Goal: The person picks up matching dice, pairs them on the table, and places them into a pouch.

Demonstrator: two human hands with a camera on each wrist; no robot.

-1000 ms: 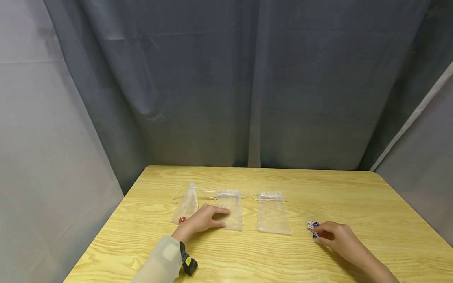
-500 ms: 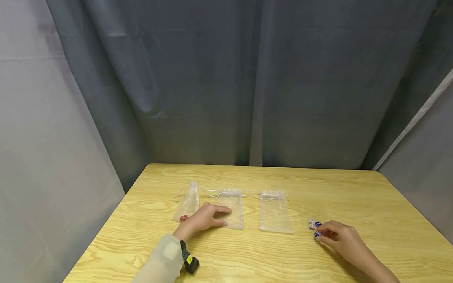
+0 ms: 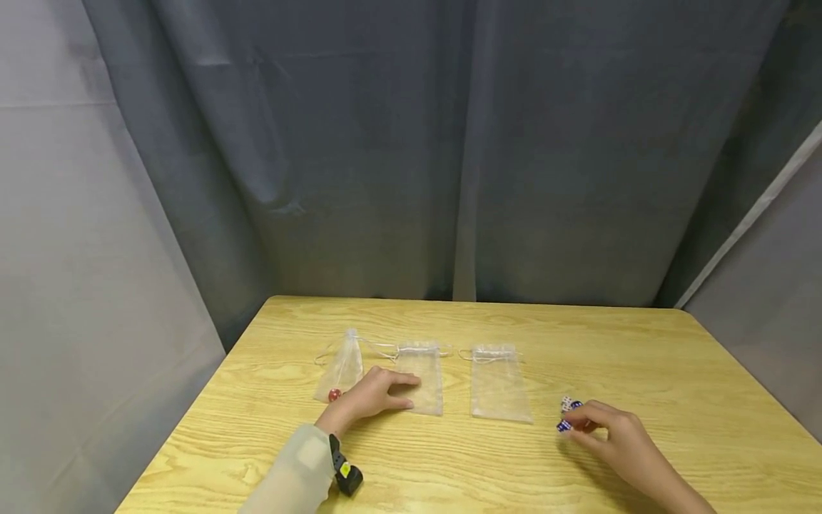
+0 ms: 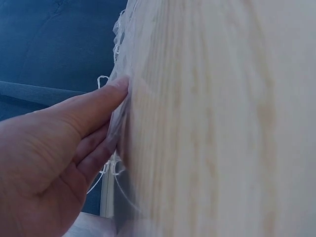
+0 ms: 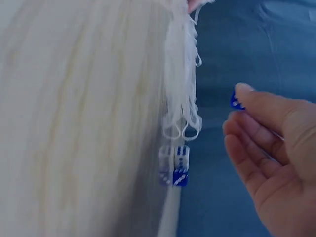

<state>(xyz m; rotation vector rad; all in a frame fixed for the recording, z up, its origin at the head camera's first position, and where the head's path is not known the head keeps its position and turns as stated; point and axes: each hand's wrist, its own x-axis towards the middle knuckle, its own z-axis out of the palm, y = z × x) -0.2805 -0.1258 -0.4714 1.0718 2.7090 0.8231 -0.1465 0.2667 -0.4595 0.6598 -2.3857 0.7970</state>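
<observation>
My left hand (image 3: pixel 372 394) rests on the middle sheer white drawstring pouch (image 3: pixel 424 396). Its thumb and fingertips touch the flat mesh, also seen in the left wrist view. Between thumb and fingers, my right hand (image 3: pixel 610 428) pinches a blue die (image 5: pixel 236 100) with white pips, raised off the table. Just behind it on the table sit a white die (image 5: pixel 181 157) with blue pips and another blue die (image 5: pixel 180 177). A gathered pouch (image 3: pixel 347 364) with a red ball (image 3: pixel 335 395) lies by my left wrist. To the right is another flat pouch (image 3: pixel 501 392).
The wood-grain table (image 3: pixel 449 471) has a straight back edge before a dark grey curtain (image 3: pixel 359 157). Pale cloth panels (image 3: pixel 77 250) hang at both sides. Thin drawstrings (image 3: pixel 379 346) trail from the pouch tops. A black strap with a small device (image 3: pixel 347 475) circles my left wrist.
My right hand has lifted the blue die off the table and shifted it slightly left, away from the other dice. The left hand has stayed on the middle pouch.
</observation>
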